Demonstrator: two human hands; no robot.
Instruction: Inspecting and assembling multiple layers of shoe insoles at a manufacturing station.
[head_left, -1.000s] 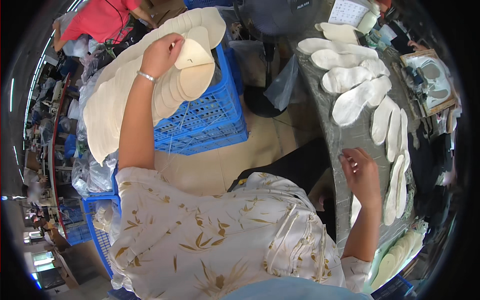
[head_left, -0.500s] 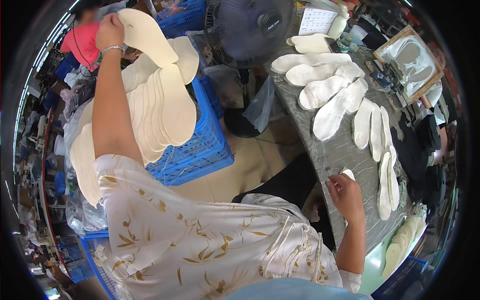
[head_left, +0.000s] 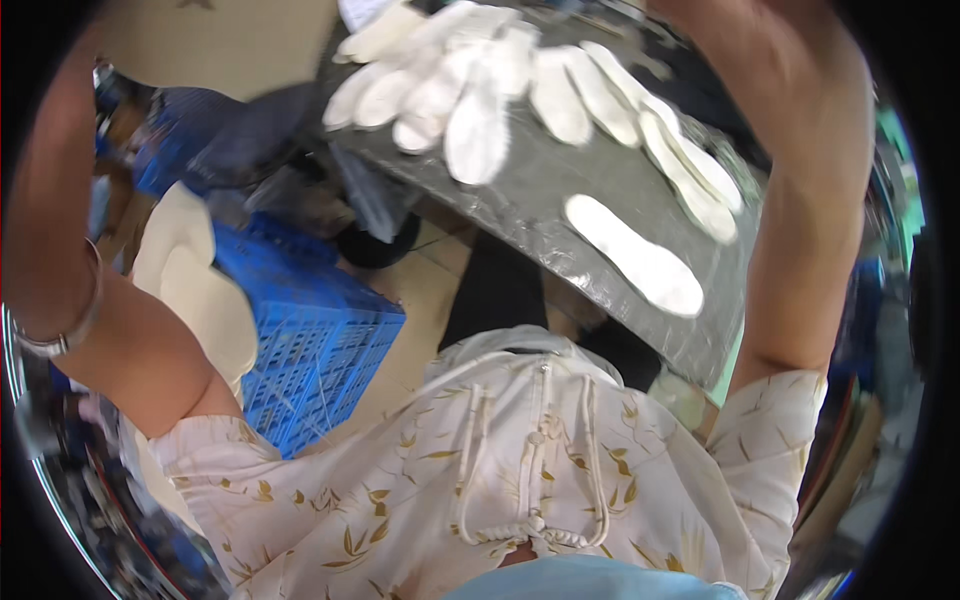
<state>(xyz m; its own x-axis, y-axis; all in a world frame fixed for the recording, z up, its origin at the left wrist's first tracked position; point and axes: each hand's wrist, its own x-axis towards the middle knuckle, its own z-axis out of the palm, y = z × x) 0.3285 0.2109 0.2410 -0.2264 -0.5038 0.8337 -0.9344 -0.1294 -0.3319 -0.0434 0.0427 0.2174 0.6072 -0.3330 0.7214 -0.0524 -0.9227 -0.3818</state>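
Both my arms are raised close to the camera. Dark and blurred at the left rim, my left hand [head_left: 50,190] shows only in part above a wrist bracelet [head_left: 70,325]; its fingers cannot be made out. At the upper right, my right hand [head_left: 725,35] runs off the top edge, hiding its fingers. Whether either holds anything is not visible. A single white insole [head_left: 635,255] lies near the front edge of the grey table [head_left: 540,220]. Farther back, several white insoles [head_left: 478,130] overlap in rows. Cream insoles [head_left: 205,300] rest by the blue crate, partly behind my left arm.
The blue plastic crate [head_left: 310,350] stands on the tiled floor [head_left: 420,275], left of the table. A dark fan [head_left: 260,130] is blurred beyond it. Clear plastic [head_left: 370,190] hangs by the table's left edge.
My left hand has left the cream stack, and the insole it held is out of sight. My right hand has risen off the table, uncovering the single white insole. The view has tilted.
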